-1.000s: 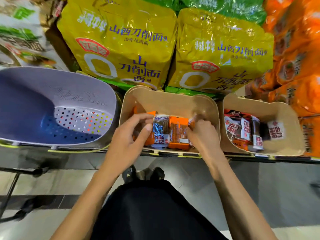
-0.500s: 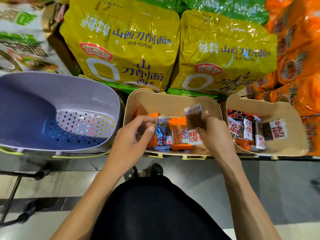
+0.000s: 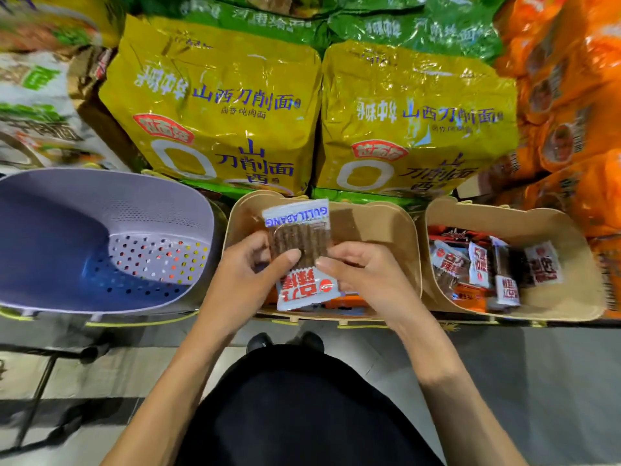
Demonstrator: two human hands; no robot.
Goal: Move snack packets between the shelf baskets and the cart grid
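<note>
Now the white-and-clear plastic snack packet of brown sticks hangs just above the middle beige basket at the shelf's front edge, pinched between left hand and right hand. This is probably the pick-up step. Next it must be carried clear towards the cart grid, unseen here.

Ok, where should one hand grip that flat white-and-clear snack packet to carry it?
Probably its right long edge, from the right, thumb in front: the white-and-clear snack packet is thin, upright, face toward you. The right hand and left hand pinch its middle that way.
</note>
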